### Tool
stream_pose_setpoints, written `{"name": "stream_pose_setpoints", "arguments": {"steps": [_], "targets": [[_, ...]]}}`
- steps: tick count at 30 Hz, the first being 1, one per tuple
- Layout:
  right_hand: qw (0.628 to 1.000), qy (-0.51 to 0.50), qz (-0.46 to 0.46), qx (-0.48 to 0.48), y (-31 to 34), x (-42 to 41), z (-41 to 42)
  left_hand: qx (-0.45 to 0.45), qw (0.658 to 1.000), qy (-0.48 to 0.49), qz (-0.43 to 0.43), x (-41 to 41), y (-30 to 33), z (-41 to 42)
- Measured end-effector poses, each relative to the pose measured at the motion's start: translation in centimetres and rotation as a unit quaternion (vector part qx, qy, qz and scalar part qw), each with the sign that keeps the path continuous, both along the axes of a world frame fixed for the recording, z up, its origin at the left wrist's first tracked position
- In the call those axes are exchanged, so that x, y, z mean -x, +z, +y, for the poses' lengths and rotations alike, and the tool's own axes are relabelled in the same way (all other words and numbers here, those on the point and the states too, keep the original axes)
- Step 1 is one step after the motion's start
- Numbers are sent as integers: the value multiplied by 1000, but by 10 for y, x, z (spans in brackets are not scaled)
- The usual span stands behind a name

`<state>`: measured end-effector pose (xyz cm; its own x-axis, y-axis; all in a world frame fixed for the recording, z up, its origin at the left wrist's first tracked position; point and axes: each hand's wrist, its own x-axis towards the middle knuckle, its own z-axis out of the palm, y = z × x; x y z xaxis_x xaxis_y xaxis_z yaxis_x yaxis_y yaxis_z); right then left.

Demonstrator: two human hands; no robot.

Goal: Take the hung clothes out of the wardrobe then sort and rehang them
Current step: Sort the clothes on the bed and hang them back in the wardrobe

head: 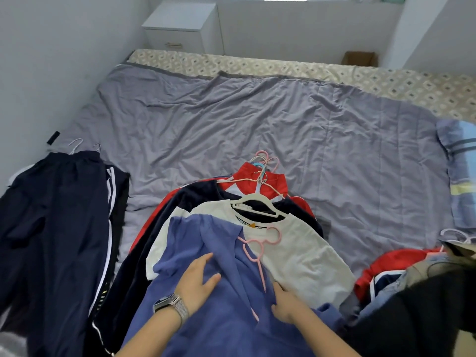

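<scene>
Writing: neck label inside the white shirt (296, 243) is there, too small to read.
Blue shirt (219, 292): tops the pile on the grey bedspread (257, 124), pink hanger (257, 249) poking from its collar.
Left hand (198, 282): flat on that blue shirt, fingers straight, watch at wrist.
Right hand (284, 302): beside the hanger's arm, fingers resting on the cloth; real grip, can't tell.

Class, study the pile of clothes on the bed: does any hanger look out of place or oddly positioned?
Yes. The pink hanger on the blue top sits askew: its hook lies sideways over the white shirt rather than poking out of a neckline, unlike the white hanger above. Both hands rest on the blue top.
</scene>
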<state>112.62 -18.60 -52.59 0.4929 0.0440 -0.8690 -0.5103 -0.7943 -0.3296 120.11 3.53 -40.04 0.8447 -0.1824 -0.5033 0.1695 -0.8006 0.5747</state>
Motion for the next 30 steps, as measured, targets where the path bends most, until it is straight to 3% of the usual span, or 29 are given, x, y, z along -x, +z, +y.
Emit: {"name": "stream_pose_setpoints", "arguments": {"steps": [6, 9, 11, 16, 23, 25, 30], "targets": [[991, -122, -47, 33, 7, 5, 28, -8, 1000, -7, 10, 9, -1, 0], [950, -280, -115, -70, 17, -4, 43, -2, 1000, -17, 1, 11, 1, -1], [926, -328, -158, -100, 35, -8, 44, 3, 999, -25, -19, 11, 6, 0], [939, -218, -257, -66, 91, 4, 17, 14, 993, 33, -112, 11, 22, 8], [889, -195, -414, -9, 183, 60, -6, -108, 968, -22, -225, 39, 75, 8], [885, -183, -428, 2, 210, 80, -1, -104, 959, -35, -262, 52, 98, 19], [901, -194, -380, -75, 286, 138, 29, -33, 909, -33, -415, 99, 180, 76]]}}
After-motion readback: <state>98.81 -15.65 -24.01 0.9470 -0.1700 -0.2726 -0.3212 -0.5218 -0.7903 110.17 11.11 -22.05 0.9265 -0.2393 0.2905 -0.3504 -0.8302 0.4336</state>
